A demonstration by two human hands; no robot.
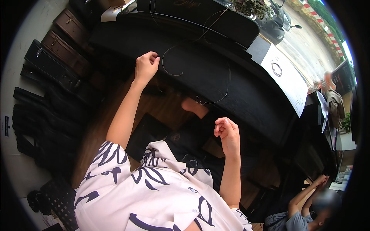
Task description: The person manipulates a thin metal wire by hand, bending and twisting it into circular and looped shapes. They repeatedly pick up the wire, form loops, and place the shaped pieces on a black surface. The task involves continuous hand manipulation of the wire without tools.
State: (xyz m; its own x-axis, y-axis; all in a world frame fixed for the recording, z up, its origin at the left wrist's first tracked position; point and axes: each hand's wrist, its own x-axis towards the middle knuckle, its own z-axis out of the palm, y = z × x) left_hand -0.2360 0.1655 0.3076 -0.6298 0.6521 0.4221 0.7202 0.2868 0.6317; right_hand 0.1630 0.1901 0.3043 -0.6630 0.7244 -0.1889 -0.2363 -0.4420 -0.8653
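My left hand (pixel 147 65) hovers over the near edge of a black table (pixel 127 42), its fingers curled in and pressed together. My right hand (pixel 227 131) is raised nearer my body, thumb and fingertips pinched. Whatever either hand may hold is too thin or hidden to make out. Between them on the table, a thin wire-like string (pixel 163 61) curves and ends in a small hook beside my left hand. Another fine string (pixel 229 82) bends along the table's near edge to some small curls (pixel 199 101) above a bare foot.
A white sheet (pixel 291 82) with a coiled string (pixel 276 69) lies on the table's right. A black panel (pixel 204 19) stands at its back. Brown and black instrument cases (pixel 63 48) line the left wall. At lower right sits another person (pixel 295 215), arms raised.
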